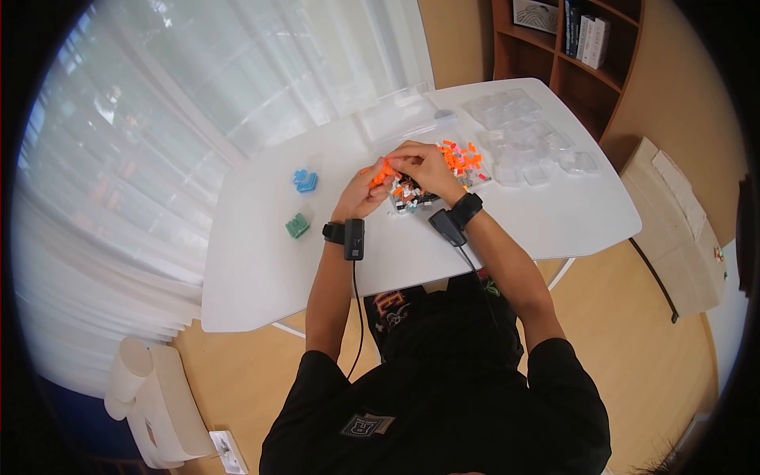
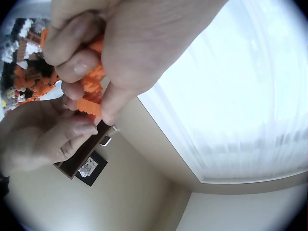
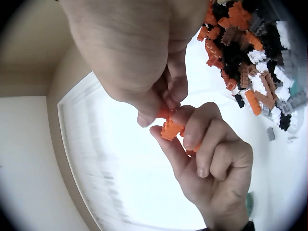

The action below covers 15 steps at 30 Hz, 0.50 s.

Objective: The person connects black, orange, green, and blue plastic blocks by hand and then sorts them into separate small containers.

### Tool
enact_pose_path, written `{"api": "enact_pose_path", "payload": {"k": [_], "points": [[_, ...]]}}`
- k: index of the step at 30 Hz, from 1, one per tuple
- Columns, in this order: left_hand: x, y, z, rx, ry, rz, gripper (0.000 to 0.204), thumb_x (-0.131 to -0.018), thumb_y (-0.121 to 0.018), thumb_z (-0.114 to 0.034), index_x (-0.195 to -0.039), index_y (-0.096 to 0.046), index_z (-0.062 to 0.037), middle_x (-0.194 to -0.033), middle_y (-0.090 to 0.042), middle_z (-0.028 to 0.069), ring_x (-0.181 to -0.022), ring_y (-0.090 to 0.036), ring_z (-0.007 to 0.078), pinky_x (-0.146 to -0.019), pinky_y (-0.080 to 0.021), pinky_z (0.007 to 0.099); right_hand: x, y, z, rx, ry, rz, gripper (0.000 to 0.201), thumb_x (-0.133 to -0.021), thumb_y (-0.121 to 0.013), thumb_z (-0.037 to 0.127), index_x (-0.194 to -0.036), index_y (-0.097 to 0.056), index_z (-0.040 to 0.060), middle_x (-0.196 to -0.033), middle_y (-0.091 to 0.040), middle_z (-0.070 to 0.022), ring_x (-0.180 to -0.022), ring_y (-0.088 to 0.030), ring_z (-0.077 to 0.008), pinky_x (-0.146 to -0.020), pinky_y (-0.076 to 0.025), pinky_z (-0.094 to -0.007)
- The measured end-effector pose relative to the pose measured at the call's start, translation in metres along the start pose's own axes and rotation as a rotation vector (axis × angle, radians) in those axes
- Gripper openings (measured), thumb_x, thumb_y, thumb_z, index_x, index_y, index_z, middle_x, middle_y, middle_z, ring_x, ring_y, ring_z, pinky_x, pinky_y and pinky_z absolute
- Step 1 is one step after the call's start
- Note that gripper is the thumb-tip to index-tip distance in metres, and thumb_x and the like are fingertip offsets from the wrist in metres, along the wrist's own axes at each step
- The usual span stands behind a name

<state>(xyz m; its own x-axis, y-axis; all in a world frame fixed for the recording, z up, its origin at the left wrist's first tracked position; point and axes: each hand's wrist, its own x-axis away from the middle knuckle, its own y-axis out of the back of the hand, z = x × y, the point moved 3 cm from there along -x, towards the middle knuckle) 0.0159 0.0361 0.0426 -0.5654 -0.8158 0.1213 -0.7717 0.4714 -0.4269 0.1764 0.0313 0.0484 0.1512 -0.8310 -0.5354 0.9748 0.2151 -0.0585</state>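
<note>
My left hand [image 1: 366, 194] grips a clump of joined orange building bricks [image 2: 91, 85], its fingers curled round the clump and the thumb along one side. At the clump's upper end in the right wrist view, my right hand [image 1: 427, 169] pinches a small orange brick [image 3: 165, 114] between thumb and fingers. That brick is right against the clump and mostly covered by fingertips. Both hands are close together over the near left part of a pile of loose bricks [image 3: 257, 72] in orange, black, white, brown and grey.
On the white table [image 1: 261, 269], a blue brick build [image 1: 304, 181] and a green brick build [image 1: 297, 226] stand to the left. Several clear plastic containers [image 1: 522, 134] lie at the back right. A clear box lid [image 1: 404, 119] is behind the hands. A few bricks lie beside the pile.
</note>
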Motion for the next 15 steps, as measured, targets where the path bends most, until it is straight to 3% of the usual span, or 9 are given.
{"api": "enact_pose_path", "payload": {"k": [7, 10, 13, 15], "points": [[-0.002, -0.003, 0.001, 0.048, -0.028, 0.001, 0.035, -0.098, -0.048, -0.039, -0.093, -0.053, -0.0049, -0.072, -0.05, -0.0005, -0.048, -0.035, 0.0004, -0.039, -0.025, 0.0134, -0.002, 0.001, -0.008, -0.039, -0.016, -0.04, 0.014, -0.085, -0.068, 0.011, -0.09, -0.069, -0.0017, -0.071, -0.064, -0.0013, -0.063, -0.055, -0.0038, -0.058, -0.045, -0.0206], [-0.003, -0.002, 0.001, 0.077, -0.023, 0.037, 0.036, -0.098, -0.048, -0.039, -0.093, -0.053, -0.0036, -0.072, -0.05, -0.0004, -0.048, -0.035, 0.0008, -0.038, -0.025, 0.0136, -0.002, 0.003, -0.011, -0.096, -0.019, -0.137, 0.013, -0.086, -0.067, 0.011, -0.09, -0.069, -0.0016, -0.072, -0.065, -0.002, -0.064, -0.057, -0.0052, -0.06, -0.047, -0.0209], [-0.003, -0.001, 0.001, 0.106, -0.008, 0.025, 0.037, -0.098, -0.048, -0.039, -0.093, -0.053, -0.0023, -0.072, -0.05, 0.0, -0.048, -0.035, 0.0013, -0.038, -0.025, 0.0138, -0.004, 0.016, -0.019, -0.157, -0.144, -0.255, 0.013, -0.084, -0.068, 0.01, -0.092, -0.069, -0.0008, -0.071, -0.066, -0.0035, -0.066, -0.06, -0.0077, -0.063, -0.049, -0.0227], [-0.003, -0.001, 0.001, 0.133, -0.011, -0.006, 0.037, -0.098, -0.049, -0.038, -0.093, -0.052, -0.0018, -0.072, -0.05, 0.0001, -0.048, -0.035, 0.0016, -0.038, -0.025, 0.0138, -0.003, 0.026, -0.016, 0.238, -0.036, -0.385, 0.018, -0.08, -0.07, 0.009, -0.096, -0.069, 0.0001, -0.075, -0.066, -0.0052, -0.069, -0.061, -0.0097, -0.065, -0.05, -0.0239]]}}
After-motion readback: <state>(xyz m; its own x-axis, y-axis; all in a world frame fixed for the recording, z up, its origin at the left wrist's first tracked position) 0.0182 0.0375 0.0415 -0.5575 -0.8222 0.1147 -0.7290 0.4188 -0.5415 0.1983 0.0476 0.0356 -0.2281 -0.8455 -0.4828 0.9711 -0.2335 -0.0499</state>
